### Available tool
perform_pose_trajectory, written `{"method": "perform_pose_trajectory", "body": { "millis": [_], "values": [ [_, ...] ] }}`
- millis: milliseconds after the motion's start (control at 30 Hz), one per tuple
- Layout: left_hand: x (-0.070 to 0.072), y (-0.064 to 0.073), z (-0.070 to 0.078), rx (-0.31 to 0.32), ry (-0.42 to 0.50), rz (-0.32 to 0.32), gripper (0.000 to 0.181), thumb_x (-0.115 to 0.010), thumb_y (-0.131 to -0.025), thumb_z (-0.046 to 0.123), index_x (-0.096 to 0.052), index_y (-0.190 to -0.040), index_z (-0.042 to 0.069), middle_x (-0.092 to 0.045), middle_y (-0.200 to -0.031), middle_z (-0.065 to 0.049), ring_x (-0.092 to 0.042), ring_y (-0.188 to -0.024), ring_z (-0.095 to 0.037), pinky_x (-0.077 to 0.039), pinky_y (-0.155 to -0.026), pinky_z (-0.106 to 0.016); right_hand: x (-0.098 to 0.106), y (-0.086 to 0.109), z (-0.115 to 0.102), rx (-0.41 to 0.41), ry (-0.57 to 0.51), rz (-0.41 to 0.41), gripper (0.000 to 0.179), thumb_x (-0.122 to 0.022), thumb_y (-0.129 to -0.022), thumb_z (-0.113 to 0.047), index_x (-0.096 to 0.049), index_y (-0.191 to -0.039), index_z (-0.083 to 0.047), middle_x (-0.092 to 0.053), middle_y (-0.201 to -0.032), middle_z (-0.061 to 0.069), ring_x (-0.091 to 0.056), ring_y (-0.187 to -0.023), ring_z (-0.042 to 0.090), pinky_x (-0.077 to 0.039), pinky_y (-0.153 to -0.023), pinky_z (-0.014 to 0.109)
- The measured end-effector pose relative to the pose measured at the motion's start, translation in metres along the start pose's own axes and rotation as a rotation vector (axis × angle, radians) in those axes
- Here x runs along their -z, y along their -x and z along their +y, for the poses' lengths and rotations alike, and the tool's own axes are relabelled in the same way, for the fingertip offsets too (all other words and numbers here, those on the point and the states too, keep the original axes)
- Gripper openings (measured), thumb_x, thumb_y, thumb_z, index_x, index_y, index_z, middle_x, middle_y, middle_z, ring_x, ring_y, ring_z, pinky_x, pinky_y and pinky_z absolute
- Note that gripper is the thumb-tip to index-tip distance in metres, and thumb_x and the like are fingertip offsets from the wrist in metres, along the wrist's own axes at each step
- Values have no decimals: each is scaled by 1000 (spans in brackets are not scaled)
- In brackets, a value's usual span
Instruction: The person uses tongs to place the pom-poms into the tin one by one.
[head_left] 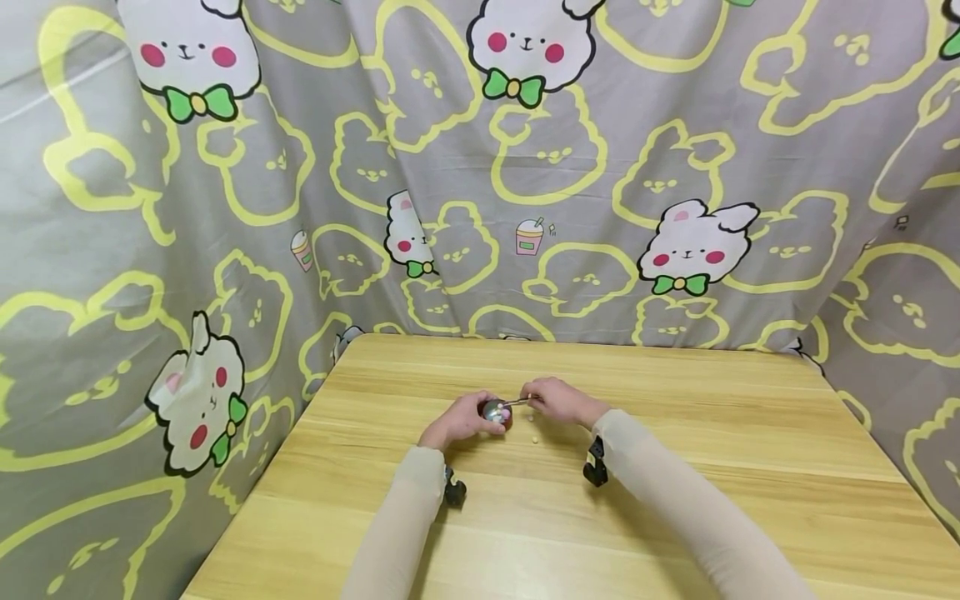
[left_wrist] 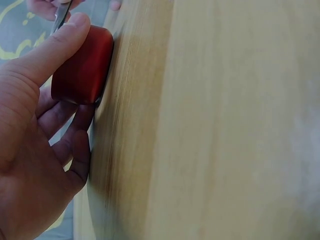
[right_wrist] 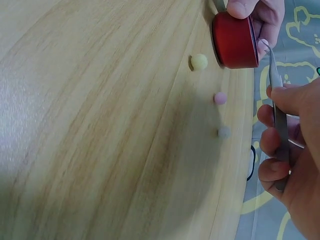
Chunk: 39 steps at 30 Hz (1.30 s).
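Observation:
A small red cup (left_wrist: 82,67) with a shiny silver inside stands on the table, several pale little balls in it. My left hand (head_left: 463,417) grips its side, thumb along the near wall and fingers around the far one. In my right hand (head_left: 558,400) is a pair of metal tweezers (right_wrist: 279,115), pinched between thumb and fingers. Their bent tips reach the cup's rim, where a pale ball (right_wrist: 263,43) shows at the points. Beside the cup on the tabletop lie a yellow ball (right_wrist: 199,62), a pink ball (right_wrist: 220,98) and a greyish-white ball (right_wrist: 223,131).
The wooden table (head_left: 735,450) carries the cup and loose balls. A grey curtain (head_left: 570,275) with rabbit prints hangs behind its far edge and along both sides. Black wrist cameras (head_left: 596,468) are strapped to both sleeves. A dark cord (right_wrist: 252,165) shows past the table edge.

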<state>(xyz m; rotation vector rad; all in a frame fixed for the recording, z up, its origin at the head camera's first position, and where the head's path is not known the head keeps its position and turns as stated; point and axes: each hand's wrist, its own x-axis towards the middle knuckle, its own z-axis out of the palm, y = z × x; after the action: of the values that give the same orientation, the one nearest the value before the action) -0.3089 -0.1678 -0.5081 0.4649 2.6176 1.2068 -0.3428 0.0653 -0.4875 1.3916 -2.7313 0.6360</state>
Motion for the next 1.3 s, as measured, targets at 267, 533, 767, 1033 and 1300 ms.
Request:
{"method": "perform_pose_trajectory", "body": {
  "millis": [267, 533, 767, 1033, 1300],
  "values": [
    [0, 0, 0, -2, 19, -2, 48, -81, -76, 24, -60, -117, 13, -61, -107, 0, -56, -99, -16, -44, -89, -36, -1, -2, -2, -22, -11, -9, 11, -57, -93, -7, -65, -100, -10, -63, -93, 1, -59, -83, 15, -48, -74, 34],
    [-1, -1, 0, -10, 13, -2, 47, -81, -76, 24, -60, -116, 12, -62, -105, 1, -56, -97, -15, -44, -88, -35, 3, 2, -3, -72, -37, -9, 10, -57, -94, -9, -64, -100, -10, -64, -93, 0, -58, -84, 14, -47, -75, 35],
    [0, 1, 1, -9, 18, -2, 46, -81, -76, 22, -61, -116, 12, -62, -105, 0, -56, -97, -16, -44, -87, -36, 9, 11, -3, -57, -14, 7, 11, -55, -95, -10, -64, -101, -9, -64, -95, 2, -59, -85, 15, -48, -76, 35],
    [-1, 0, 1, -5, 13, 4, 46, -80, -77, 24, -61, -116, 13, -61, -105, 0, -55, -97, -16, -43, -88, -37, 19, 23, -5, -50, -10, 15, 11, -55, -96, -12, -64, -101, -10, -62, -94, 0, -58, -84, 13, -48, -74, 35],
    [-1, 2, 1, -9, -8, 1, 48, -81, -76, 24, -60, -118, 10, -61, -105, -1, -55, -97, -17, -44, -87, -36, 23, 38, -4, -23, -16, 28, 10, -55, -95, -9, -64, -99, -10, -62, -90, -2, -57, -78, 11, -47, -70, 34]
  ]
}}
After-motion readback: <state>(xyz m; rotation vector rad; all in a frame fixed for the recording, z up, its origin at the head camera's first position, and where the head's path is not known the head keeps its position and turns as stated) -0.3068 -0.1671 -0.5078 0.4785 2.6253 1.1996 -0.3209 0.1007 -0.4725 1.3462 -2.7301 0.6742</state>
